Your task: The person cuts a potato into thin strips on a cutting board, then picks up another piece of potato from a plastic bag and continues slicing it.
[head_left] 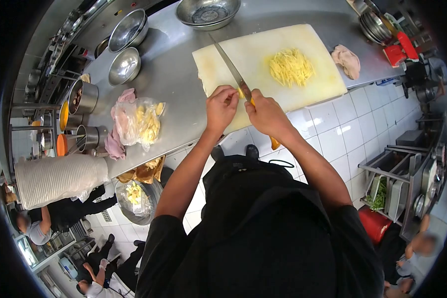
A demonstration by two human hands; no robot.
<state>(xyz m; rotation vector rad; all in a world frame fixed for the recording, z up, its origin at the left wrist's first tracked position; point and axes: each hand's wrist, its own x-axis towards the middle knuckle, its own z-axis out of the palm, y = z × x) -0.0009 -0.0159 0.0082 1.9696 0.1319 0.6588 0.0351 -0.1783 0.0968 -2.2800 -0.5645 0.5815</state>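
Note:
My right hand (268, 116) is closed round the yellow-orange handle of a long kitchen knife (227, 60). The blade slants up and left over the white cutting board (253, 45), its tip near the far edge. At the board's near edge, my left hand (221, 108) has its fingers curled, with the fingertips against a small yellow vegetable piece (241, 93) beside the blade. Most of that piece is hidden. A heap of thin yellow strips (291, 67) lies on the right half of the board.
A pink cloth (346, 61) lies right of the board. On the steel counter (176, 74) are metal bowls (124, 66), a plastic bag of yellow pieces (146, 121) and stacked white containers (59, 180). A bin (139, 198) stands below. Co-workers (102, 270) are at lower left and lower right.

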